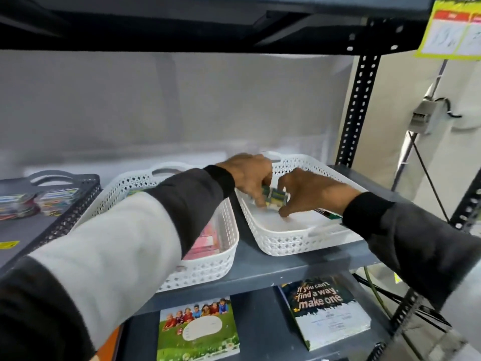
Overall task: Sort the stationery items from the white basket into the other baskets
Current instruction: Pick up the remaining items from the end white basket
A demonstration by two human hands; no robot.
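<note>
Both my hands reach into the right white basket (283, 241) on the grey shelf. My left hand (250, 175) and my right hand (309, 191) close from either side on a small stack of green and white stationery packs (276, 195) lying on the basket floor. A dark green flat item (328, 213) lies in the same basket, partly hidden under my right wrist. A second white basket (208, 267) stands to the left, holding pink packs (205, 241), largely covered by my left sleeve. A dark grey basket (78, 201) at far left holds colourful packs (39, 201).
The grey shelf (260, 269) carries all three baskets side by side. A perforated black upright (359, 105) stands at the right rear. Two notebooks (197, 329) (325, 308) lie on the shelf below. Another shelf board hangs close overhead.
</note>
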